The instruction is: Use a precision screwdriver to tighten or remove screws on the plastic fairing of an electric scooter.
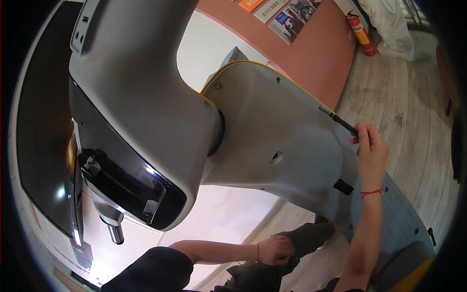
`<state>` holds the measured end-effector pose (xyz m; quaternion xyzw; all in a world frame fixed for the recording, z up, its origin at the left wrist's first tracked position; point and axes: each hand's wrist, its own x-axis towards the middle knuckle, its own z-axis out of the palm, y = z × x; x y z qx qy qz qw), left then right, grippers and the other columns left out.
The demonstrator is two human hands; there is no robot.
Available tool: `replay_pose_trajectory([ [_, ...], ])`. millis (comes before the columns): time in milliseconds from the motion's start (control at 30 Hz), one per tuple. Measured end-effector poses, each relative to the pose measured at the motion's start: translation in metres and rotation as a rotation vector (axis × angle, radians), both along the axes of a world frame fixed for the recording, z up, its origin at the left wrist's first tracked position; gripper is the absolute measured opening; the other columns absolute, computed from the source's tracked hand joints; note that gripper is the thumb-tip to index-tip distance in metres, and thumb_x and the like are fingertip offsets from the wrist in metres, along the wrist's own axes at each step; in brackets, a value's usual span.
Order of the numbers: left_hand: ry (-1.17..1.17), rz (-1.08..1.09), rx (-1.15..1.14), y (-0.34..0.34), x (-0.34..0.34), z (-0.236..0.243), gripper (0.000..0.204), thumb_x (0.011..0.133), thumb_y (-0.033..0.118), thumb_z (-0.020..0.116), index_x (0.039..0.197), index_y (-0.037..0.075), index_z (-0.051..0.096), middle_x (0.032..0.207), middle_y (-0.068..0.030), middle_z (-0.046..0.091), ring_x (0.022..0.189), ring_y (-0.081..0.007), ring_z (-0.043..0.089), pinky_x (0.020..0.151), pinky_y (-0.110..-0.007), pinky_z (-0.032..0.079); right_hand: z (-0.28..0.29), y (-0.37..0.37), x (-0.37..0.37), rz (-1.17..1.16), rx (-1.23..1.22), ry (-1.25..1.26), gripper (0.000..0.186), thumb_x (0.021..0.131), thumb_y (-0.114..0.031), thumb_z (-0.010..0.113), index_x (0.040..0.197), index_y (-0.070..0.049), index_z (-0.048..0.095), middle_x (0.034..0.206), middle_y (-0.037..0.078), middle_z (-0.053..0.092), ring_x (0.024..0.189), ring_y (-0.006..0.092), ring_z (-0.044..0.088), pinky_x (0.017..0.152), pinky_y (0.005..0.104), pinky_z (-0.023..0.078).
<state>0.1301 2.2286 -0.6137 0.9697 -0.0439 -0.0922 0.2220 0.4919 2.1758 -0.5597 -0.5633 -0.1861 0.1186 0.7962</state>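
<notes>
A grey machine's bulky, rounded head [141, 92] fills the space to the left of the grip. The right hand [372, 143] is closed on the black handle of a screwdriver [344, 124], pinched between thumb and fingers. The metal tip points up and left of the grip, at the yellow-trimmed edge of a broad grey panel [253, 126]; whether it is seated in anything is too small to tell. Below and left of the grip, the left hand [276, 250], fingers curled, rests by a dark trouser leg [311, 238]; I cannot tell whether it holds anything.

As far as shows, the panel is on the machine, with a screw [217, 86] in its corner far left of the grip. The work at the edge looks under way, but how much is done or left cannot be judged.
</notes>
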Motion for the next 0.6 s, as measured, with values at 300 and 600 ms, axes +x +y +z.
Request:
replay_pose_trajectory([
  [300,0.075,0.010,0.062,0.009,-0.004,0.007,0.023,0.075,0.013,0.064,0.098,0.007,0.066,0.101,-0.0087,0.066,0.097,-0.0272,0.062,0.089,-0.039,0.049,-0.005,-0.002,0.007,0.190,0.230,-0.053,0.025,0.093,-0.006,0.062,0.118,-0.005,0.064,0.113,0.007,0.070,0.077,0.0096,0.066,0.062,0.0216,0.050],
  [600,0.186,0.026,0.032,0.005,0.003,0.009,0.026,0.075,0.011,0.063,0.100,0.006,0.066,0.105,-0.0074,0.067,0.099,-0.0259,0.063,0.093,-0.037,0.049,-0.007,-0.001,0.007,0.155,0.360,-0.254,0.023,0.093,-0.004,0.059,0.115,-0.002,0.065,0.121,0.007,0.063,0.102,0.0133,0.058,0.084,0.0259,0.047],
])
